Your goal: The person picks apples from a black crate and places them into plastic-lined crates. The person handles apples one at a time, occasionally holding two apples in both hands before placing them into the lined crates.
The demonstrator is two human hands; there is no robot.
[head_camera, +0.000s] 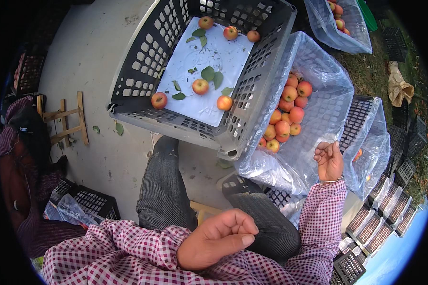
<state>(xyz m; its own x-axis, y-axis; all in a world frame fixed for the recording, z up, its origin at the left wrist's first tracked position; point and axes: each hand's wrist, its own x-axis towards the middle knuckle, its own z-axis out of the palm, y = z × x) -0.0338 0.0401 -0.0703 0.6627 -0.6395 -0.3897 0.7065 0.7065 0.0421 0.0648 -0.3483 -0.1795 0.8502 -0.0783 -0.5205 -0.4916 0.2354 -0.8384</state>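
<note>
My left hand hovers above my lap, fingers loosely curled, with nothing visible in it. My right hand is raised over the near right side of a crate lined with a clear plastic bag; its fingers are half bent and no object shows in them. Several red-yellow apples lie piled along the left side of that bag. Before me stands a large dark plastic crate with a white sheet on its bottom. A few scattered apples and green leaves rest in it.
Another bag-lined crate sits right of my right hand, and one more bag with apples at the top right. Crates are stacked farther right. At left are a wooden stool frame, a seated person's sleeve and a black crate.
</note>
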